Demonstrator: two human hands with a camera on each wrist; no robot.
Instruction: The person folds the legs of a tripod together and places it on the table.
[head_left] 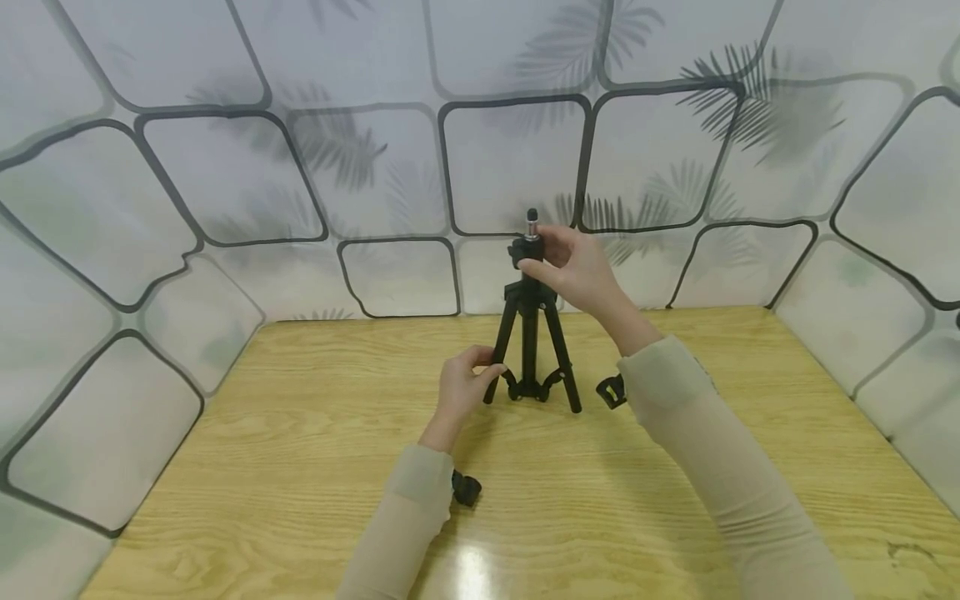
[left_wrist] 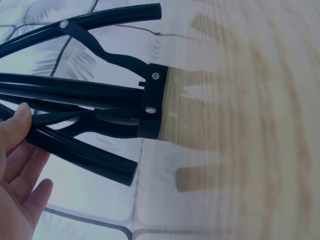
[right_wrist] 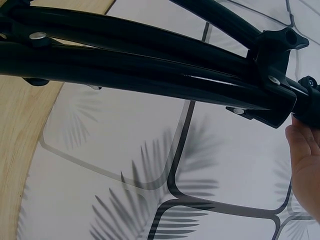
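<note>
A small black tripod (head_left: 529,342) stands upright on the table, its legs partly spread. My left hand (head_left: 459,387) pinches its left leg low down; in the left wrist view the thumb and fingers of that hand (left_wrist: 17,172) lie on either side of the leg (left_wrist: 95,157). Up at the top, my right hand (head_left: 579,271) grips the black collar (head_left: 527,250) just under the silver stud (head_left: 532,225). From the right wrist view, the fingers (right_wrist: 304,142) meet the collar (right_wrist: 311,107) at the right edge, and most of this hand is out of frame.
A black clamp-like piece (head_left: 467,490) lies on the wooden table (head_left: 315,433) beside the left sleeve. Another black piece (head_left: 611,392), with a small yellow-green spot, is partly hidden by the right sleeve. A patterned cloth wall (head_left: 510,167) rises behind the table and along both sides.
</note>
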